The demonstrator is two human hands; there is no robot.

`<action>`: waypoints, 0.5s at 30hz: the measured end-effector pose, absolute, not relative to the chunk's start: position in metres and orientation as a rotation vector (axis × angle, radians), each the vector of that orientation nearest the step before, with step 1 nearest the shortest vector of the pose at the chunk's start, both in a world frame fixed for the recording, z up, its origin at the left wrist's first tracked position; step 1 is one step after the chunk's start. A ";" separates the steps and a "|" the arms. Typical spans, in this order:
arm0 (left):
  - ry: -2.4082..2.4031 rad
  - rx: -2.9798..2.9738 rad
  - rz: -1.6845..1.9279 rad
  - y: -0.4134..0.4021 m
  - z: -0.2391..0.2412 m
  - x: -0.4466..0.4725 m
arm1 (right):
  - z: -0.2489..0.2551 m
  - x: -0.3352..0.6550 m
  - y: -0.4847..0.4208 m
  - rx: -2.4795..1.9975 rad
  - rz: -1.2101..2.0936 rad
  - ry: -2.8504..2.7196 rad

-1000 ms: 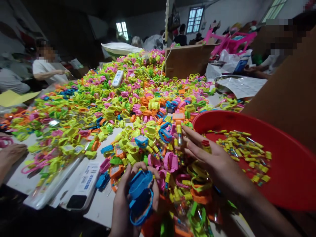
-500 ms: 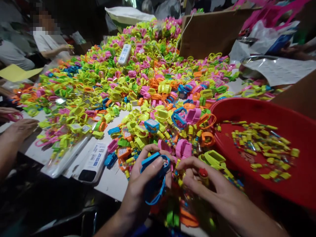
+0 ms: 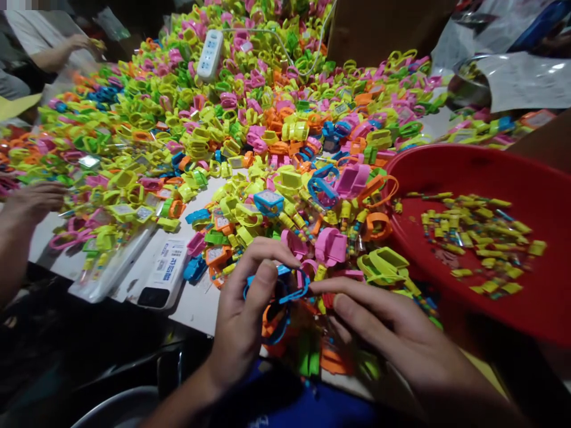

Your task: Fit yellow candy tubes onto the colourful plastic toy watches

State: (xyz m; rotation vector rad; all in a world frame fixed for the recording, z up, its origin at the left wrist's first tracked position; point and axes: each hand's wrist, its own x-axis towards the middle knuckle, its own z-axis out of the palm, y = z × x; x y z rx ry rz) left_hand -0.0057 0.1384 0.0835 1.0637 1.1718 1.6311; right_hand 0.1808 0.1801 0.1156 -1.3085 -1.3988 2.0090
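My left hand point(image 3: 243, 309) grips a blue plastic toy watch point(image 3: 279, 285), with its strap curling below the fingers and part of it hidden by them. An orange piece point(image 3: 273, 324) shows under the strap. My right hand point(image 3: 383, 321) reaches across from the right, its fingertips at the end of the blue strap. A huge heap of neon plastic toy watches point(image 3: 200, 137) spreads over the white table point(image 3: 191, 309) beyond both hands. Pink and green watches lie just past my fingers. A red plastic basin point(image 3: 428, 160) of small yellow pieces sits to the right of my right hand.
A white power strip point(image 3: 209, 54) lies on the heap. A co-worker's hand point(image 3: 33, 202) rests at the left, with another person's hand point(image 3: 75, 43) farther back. Packaged items point(image 3: 163, 273) lie on the table's near side, and a cardboard box point(image 3: 383, 30) stands behind.
The view has tilted down and the heap sits lower in the frame. My hands have come together on the blue strap. The red-capped piece near my right hand is out of sight.
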 end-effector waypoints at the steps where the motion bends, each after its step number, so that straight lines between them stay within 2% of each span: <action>1: 1.171 1.147 1.634 0.138 0.083 -0.007 | 0.117 0.181 0.181 -1.274 2.056 -1.351; 8: 1.133 1.514 1.517 0.137 0.084 -0.011 | 0.130 0.181 0.186 -1.187 2.349 -1.068; 15: 1.086 1.617 1.406 0.137 0.086 -0.016 | 0.132 0.189 0.189 -1.220 2.427 -1.117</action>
